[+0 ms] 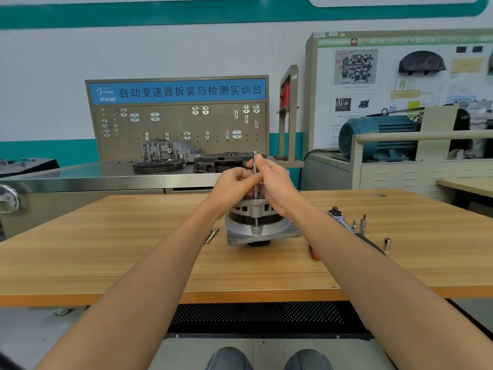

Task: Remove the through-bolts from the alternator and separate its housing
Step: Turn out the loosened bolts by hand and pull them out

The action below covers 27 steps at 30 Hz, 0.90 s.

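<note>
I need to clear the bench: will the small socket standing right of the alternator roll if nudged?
Standing on end, the socket probably slides or tips first. Once tipped, its round metal body would likely roll on the smooth wooden table. It looks light enough to scoot easily.

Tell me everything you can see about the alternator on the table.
The alternator stands upright on the wooden table, resting on a dark part beneath. Its housing looks like bare silver cast metal with slotted vents, a dark band showing between the halves, and a wide flange at the bottom. A thin bolt rises vertically from its top. The left hand and right hand hold the bolt above it, hiding its top.
</note>
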Motion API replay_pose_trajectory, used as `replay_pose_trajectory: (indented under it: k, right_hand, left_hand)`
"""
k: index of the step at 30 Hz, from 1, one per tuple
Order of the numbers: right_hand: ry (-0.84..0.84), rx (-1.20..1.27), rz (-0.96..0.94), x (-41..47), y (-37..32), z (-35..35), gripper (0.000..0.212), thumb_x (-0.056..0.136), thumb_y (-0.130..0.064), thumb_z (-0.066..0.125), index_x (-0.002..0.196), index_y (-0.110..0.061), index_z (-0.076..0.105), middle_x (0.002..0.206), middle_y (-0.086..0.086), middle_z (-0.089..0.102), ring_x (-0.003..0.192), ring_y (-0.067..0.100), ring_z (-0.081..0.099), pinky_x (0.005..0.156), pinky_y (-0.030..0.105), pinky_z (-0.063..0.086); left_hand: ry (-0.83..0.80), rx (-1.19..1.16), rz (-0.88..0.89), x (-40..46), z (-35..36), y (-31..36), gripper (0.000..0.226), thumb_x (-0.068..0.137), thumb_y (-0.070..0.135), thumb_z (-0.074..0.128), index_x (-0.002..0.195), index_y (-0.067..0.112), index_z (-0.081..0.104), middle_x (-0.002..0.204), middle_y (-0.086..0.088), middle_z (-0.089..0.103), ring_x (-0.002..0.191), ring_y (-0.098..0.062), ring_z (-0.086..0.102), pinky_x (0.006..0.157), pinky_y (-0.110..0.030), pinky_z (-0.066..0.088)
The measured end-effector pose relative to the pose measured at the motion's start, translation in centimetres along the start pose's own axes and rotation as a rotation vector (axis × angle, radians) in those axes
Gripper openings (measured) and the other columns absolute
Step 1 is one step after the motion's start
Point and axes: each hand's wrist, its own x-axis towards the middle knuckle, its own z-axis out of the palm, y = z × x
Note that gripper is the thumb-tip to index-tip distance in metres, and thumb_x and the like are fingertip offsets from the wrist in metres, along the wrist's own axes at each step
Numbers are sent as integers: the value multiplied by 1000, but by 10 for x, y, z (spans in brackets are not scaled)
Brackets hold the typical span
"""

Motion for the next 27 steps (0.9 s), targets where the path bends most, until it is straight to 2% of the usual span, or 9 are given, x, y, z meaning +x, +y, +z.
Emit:
replay_pose_trajectory:
  k: [3,7,10,12,14,16,19,24,27]
  right_hand:
    - [-7,5,0,1,1,-1,31,101,-34,40,84,-20,62,92,7,62,97,23,59,88,39,51]
    - [6,9,13,2,0,-2,32,101,-35,40,85,-20,64,88,7,63,90,21,60,77,33,51]
    - [7,48,38,2,0,-3,28,100,-34,44,89,-20,65,95,9,66,99,23,63,87,38,53]
    - [16,69,47,2,0,-4,20,95,-34,53,99,-18,64,106,10,65,107,24,61,96,42,50]
    - [32,59,46,1,2,-4,28,89,-31,63,109,-12,59,112,9,62,111,23,59,100,44,47]
    - [52,62,40,0,2,-3,23,86,-24,67,103,-11,57,109,10,62,111,26,59,100,46,46]
    - [71,81,31,-2,1,-1,10,87,-19,66,88,-14,58,100,8,62,109,29,60,97,49,48]
    - [89,70,-20,-4,2,-1,10,90,-19,62,82,-14,58,92,6,63,104,27,62,95,45,50]
    - [91,51,-74,-6,3,-1,10,92,-19,59,83,-15,60,87,4,64,95,23,64,88,38,53]
  left_hand:
    - [-50,-39,16,-2,-4,0,11,95,24,58,88,23,67,87,5,69,81,-4,65,69,-13,51]
    - [-68,-35,12,-1,-3,1,9,93,18,60,94,18,69,87,4,71,79,-2,65,70,-12,53]
    - [-47,-62,3,-1,-1,1,9,91,14,63,99,12,68,86,3,70,71,1,65,65,-11,52]
    - [-23,-56,3,-1,0,2,9,89,15,65,97,11,68,83,3,69,63,4,64,60,-10,50]
    - [-9,-46,-1,-1,0,2,8,89,16,66,95,10,67,81,2,68,60,3,64,58,-11,50]
    - [6,-46,-7,-2,1,3,6,89,15,67,89,9,66,78,0,66,60,-2,63,60,-13,52]
    - [49,-39,-12,-2,3,4,15,87,13,69,76,11,58,72,-2,62,58,-5,59,59,-14,53]
    - [68,-26,-33,-1,6,6,19,86,13,69,74,12,55,71,-2,60,60,-7,57,56,-13,52]
    - [104,-4,-44,-1,9,7,23,86,12,70,72,13,52,81,-8,64,68,-14,61,67,-25,56]
